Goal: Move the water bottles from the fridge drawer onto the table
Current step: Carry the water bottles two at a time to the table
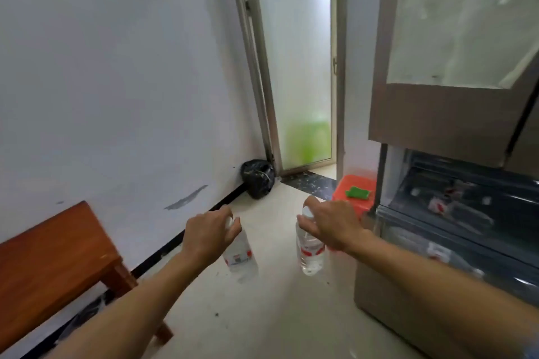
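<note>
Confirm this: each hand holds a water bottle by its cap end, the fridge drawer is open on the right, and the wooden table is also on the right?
Not quite. The head view shows the wooden table on the left; the rest holds.

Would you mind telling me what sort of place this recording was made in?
Probably a plain home kitchen or utility room: a fridge with its lower drawer pulled open, a wooden table against a bare white wall, and a tied black rubbish bag beside a frosted glass door.

Pale floor (277, 315): black bag (258, 182) far corner, red stool (354, 194) right, wooden table (49, 265) near left. Tabletop bare.
</note>
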### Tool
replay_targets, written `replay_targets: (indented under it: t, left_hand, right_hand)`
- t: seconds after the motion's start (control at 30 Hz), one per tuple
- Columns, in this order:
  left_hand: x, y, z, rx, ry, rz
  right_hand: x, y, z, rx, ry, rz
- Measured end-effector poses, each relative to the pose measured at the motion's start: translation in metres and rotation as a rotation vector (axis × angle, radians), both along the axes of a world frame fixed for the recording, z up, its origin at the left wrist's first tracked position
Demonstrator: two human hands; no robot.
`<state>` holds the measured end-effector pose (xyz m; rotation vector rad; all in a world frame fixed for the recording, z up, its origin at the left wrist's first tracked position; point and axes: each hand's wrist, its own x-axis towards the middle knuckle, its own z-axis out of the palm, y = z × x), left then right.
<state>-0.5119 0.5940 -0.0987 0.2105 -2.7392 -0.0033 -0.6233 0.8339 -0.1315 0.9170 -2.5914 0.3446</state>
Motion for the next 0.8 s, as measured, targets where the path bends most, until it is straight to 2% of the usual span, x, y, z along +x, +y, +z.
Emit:
replay_targets:
  t: [0.47,0.67,0.8]
  left_hand:
    - [0.276,-0.262,-0.032,0.046,-0.106,0.409]
    - [0.352,-0.344,-0.056,0.107,-0.147,0.664]
    - [0.377,-0.403,-0.072,0.147,-0.171,0.811]
  right_hand:
    - [0.18,-0.335,-0.024,0.102,-0.152,0.395]
    - [0.222,-0.462,-0.034,0.241,-0.166,0.587]
    - [0.233,-0.554,-0.048,0.24,-0.165,0.751]
